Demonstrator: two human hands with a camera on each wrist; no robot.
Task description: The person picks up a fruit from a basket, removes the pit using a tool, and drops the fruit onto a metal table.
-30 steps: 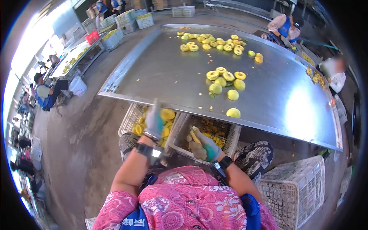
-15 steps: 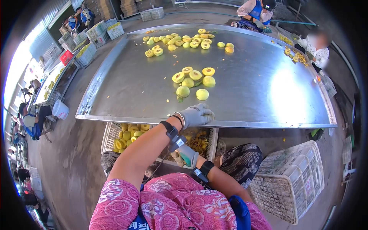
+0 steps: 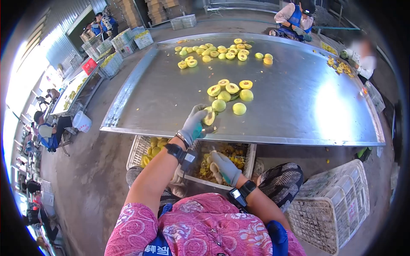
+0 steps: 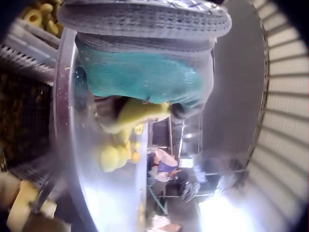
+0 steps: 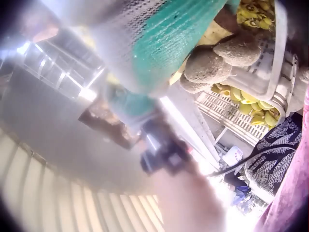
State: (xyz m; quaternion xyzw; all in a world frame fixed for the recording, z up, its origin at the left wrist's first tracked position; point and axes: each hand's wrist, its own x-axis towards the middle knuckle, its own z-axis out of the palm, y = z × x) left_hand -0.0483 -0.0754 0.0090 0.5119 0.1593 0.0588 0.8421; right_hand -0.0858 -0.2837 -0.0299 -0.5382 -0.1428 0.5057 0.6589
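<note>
My gloved left hand pinches a yellow-green peach half over the near edge of the metal table. The left wrist view shows this half under the glove's teal palm. Lower and to the right, my gloved right hand is curled round a small tool with a metal shaft, above a crate of scraps. Just beyond the left hand lies a group of whole-looking and halved peaches, some showing brown centres.
More peaches lie at the table's far side. A white crate of yellow halves stands at my left knee; a tilted crate stands at my right. A person sits beyond the table, another at its right.
The left hand went from over the left crate to the table's near edge, then back leftward and up, now with a peach half. The right hand has stayed over the scrap crate.
</note>
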